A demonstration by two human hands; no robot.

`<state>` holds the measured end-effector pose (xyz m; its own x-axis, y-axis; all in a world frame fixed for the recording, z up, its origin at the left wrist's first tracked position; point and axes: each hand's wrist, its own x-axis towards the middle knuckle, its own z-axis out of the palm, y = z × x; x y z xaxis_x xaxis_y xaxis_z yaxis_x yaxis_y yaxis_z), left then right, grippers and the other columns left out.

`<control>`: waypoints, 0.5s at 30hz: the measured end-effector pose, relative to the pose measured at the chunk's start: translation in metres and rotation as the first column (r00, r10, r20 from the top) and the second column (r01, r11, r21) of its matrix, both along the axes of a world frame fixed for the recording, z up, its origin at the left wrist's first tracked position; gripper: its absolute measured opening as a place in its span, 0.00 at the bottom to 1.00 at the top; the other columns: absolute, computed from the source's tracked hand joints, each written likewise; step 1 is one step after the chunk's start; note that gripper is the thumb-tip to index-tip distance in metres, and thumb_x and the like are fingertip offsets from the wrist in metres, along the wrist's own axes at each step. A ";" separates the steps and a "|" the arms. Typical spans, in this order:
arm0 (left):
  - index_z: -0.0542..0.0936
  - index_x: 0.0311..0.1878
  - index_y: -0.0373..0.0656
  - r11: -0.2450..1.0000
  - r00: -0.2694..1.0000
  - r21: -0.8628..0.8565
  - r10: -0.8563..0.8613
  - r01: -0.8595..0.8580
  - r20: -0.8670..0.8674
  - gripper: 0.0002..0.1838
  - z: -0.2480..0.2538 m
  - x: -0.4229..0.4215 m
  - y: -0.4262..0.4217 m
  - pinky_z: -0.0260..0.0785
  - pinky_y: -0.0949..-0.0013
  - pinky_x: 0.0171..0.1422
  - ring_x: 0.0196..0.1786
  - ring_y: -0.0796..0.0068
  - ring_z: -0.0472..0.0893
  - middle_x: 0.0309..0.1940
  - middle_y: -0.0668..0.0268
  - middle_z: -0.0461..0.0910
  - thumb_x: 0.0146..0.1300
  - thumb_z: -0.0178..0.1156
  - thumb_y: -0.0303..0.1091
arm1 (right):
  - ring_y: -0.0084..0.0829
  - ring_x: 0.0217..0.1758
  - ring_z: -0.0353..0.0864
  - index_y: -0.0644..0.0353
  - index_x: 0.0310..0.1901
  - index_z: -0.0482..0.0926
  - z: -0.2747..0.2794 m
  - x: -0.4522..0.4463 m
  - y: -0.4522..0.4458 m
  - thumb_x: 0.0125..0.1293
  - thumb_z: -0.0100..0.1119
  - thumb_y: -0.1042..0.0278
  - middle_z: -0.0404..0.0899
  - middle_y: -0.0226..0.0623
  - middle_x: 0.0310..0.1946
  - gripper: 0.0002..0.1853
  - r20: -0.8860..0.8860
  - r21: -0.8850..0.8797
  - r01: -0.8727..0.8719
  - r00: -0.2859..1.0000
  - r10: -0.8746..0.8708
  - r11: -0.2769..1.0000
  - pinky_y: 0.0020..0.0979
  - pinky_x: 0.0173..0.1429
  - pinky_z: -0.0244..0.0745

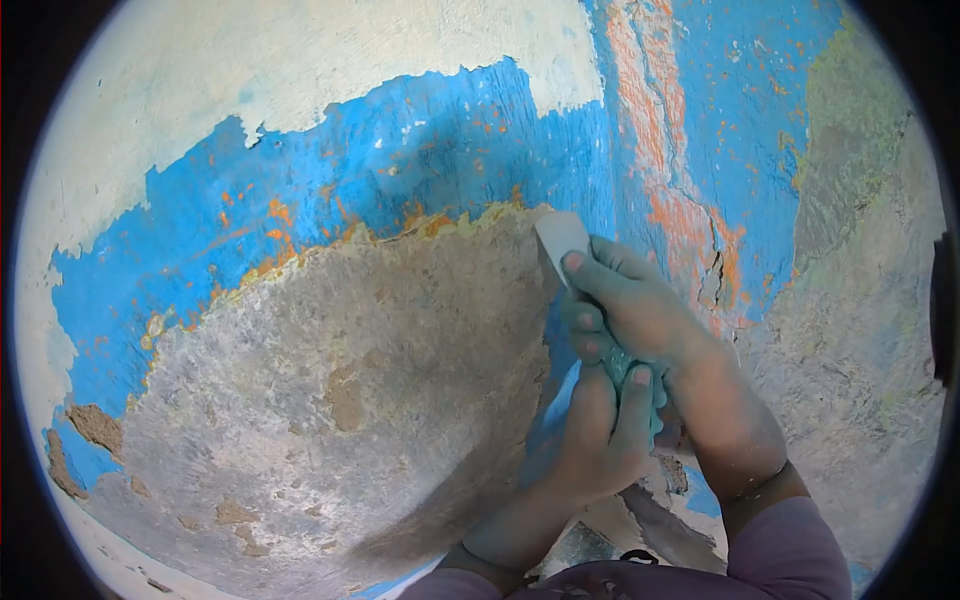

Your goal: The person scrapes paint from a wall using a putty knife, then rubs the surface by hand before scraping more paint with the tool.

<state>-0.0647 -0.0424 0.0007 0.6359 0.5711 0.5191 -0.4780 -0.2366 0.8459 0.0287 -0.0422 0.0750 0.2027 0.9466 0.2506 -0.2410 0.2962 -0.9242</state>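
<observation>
A pale flat scraper blade (563, 240) rests against the wall where blue paint meets bare grey plaster. My right hand (625, 295) is closed round the scraper close to its blade, the thumb lying on the blade's lower part. Below it my left hand (610, 410) is wrapped round the lower end, where a greenish, dusty handle (622, 365) shows between the fingers. Both hands are coated in dust.
Blue paint (420, 140) with orange specks borders the bare grey plaster (350, 380). White paint (300, 50) lies above it. A cracked orange-pink strip (665, 130) runs down on the right. Broken chunks (95, 430) show at the lower left.
</observation>
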 end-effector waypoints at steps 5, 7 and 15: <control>0.69 0.45 0.35 0.980 0.997 0.190 0.070 -0.061 -0.039 0.09 0.005 -0.001 0.001 0.66 0.77 0.24 0.24 0.81 0.72 0.29 0.65 0.73 0.71 0.43 0.31 | 0.16 0.17 0.61 0.57 0.45 0.68 0.014 -0.003 -0.008 0.70 0.51 0.58 0.63 0.24 0.17 0.12 -0.070 -0.046 -0.071 0.995 0.067 0.996 0.20 0.19 0.61; 0.69 0.45 0.34 0.991 0.998 0.128 0.051 -0.046 -0.034 0.09 -0.001 -0.005 -0.004 0.66 0.76 0.24 0.24 0.81 0.72 0.29 0.65 0.73 0.71 0.44 0.30 | 0.16 0.17 0.62 0.57 0.45 0.68 0.006 -0.003 -0.005 0.70 0.51 0.58 0.64 0.25 0.17 0.12 0.060 0.011 -0.012 0.998 0.011 1.000 0.21 0.19 0.61; 0.71 0.43 0.34 0.966 0.993 0.232 0.118 -0.113 -0.004 0.09 0.000 -0.005 0.004 0.67 0.71 0.28 0.24 0.76 0.74 0.29 0.63 0.75 0.70 0.46 0.30 | 0.18 0.16 0.62 0.57 0.43 0.68 0.000 -0.003 -0.006 0.70 0.51 0.58 0.64 0.25 0.18 0.11 -0.046 0.033 -0.084 0.995 0.085 0.996 0.21 0.18 0.60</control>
